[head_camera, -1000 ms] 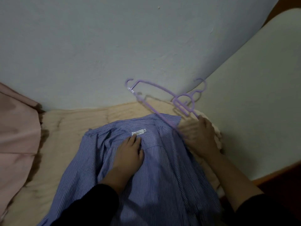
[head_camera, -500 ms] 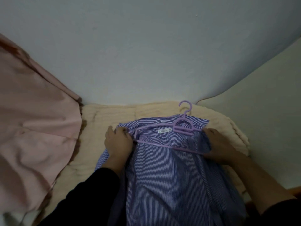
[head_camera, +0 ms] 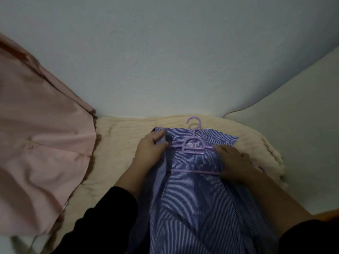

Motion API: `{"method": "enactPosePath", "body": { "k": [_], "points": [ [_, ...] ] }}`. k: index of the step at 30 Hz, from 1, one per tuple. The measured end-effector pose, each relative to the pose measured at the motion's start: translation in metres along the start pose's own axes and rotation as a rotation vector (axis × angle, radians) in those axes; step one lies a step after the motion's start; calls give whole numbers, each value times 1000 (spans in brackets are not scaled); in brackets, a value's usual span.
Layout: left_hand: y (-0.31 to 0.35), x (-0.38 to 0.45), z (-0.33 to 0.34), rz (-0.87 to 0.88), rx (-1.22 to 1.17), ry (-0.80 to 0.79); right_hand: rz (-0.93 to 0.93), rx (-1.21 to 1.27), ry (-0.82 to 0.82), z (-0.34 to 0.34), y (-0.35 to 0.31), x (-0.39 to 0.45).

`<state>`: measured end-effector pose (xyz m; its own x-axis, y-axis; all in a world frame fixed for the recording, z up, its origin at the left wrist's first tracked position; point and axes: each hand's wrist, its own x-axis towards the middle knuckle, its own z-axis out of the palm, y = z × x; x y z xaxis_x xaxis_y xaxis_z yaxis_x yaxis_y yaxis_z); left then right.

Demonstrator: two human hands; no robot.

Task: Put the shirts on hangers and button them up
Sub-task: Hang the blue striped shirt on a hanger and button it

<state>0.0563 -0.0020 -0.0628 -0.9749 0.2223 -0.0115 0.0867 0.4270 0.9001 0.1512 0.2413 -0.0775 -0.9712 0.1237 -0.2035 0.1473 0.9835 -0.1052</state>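
Lying across the lower centre w/ its collar toward the wall (head_camera: 165, 52), the blue-striped shirt (head_camera: 198, 208) is spread open on a cream fleecy blanket (head_camera: 119, 143), inside facing up, fabric running down out of the bottom edge of view. The pale wall fills the top half; a cream panel (head_camera: 302, 125) slants in at the right. A big pink garment (head_camera: 40, 143) takes up the left side, its edge overlapping the blanket, well apart from the shirt. Dark sleeves (head_camera: 102, 226) cover both forearms near the bottom. The left hand (head_camera: 149, 153) grips the shirt's left front edge beside the collar, fingers curled over the fabric, thumb on the other side of the fold, right at the hanger's left shoulder end. The right hand (head_camera: 233, 160) lies over the shirt's right shoulder area, fingers bent down onto cloth at the hanger's right end; can't tell whether it pinches the fabric or only presses it. The purple plastic hanger (head_camera: 194, 149) lies flat inside the open shirt, hook pointing past the collar onto the blanket, lower bar across the back panel btw. the two hands. A small white label (head_camera: 191, 144) shows at the neck, partly behind the hanger's centre loop.
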Motion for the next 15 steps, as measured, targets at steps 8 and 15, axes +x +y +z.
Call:
{"method": "enactPosePath", "body": {
  "k": [8,15],
  "points": [
    [-29,-14,8,-328,-560,-136,-114,113,123,8,-31,24],
    [-67,-22,12,-256,96,-113,-40,276,-122,33,-26,33]
  ]
}}
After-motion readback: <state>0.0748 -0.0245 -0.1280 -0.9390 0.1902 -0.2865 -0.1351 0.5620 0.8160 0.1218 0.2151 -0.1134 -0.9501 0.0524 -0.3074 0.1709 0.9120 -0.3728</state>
